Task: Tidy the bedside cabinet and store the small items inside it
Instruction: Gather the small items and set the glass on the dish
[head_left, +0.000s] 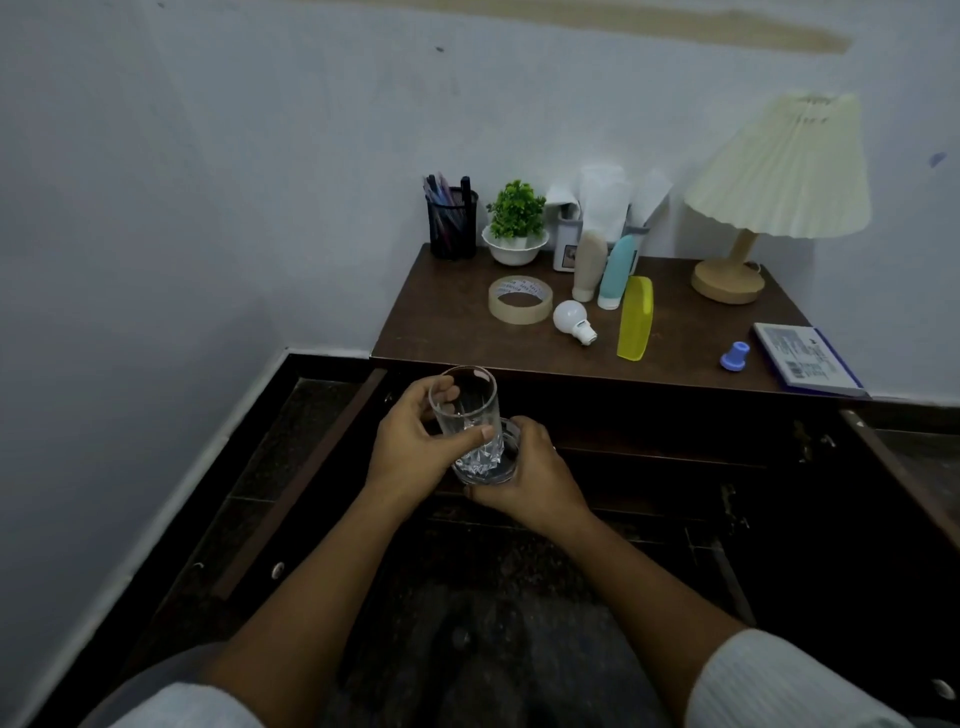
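A clear cut-glass tumbler (464, 400) is held upright in front of the open dark cabinet, below its top edge. My left hand (410, 447) wraps its side, and my right hand (524, 470) cups its base and what looks like a glass saucer (510, 434) under it. On the brown cabinet top (447, 332) lie a tape roll (519, 300), a white bulb (571, 319), a yellow comb (636, 317), a beige tube (588, 265), a teal tube (616, 273), a small blue cap (734, 354) and a booklet (808, 358).
At the back stand a black pen holder (452, 228), a small green plant in a white bowl (516, 228), a tissue holder (602, 208) and a cream pleated lamp (779, 176). Both cabinet doors (291, 499) hang open. The cabinet's interior is dark. A wall is on the left.
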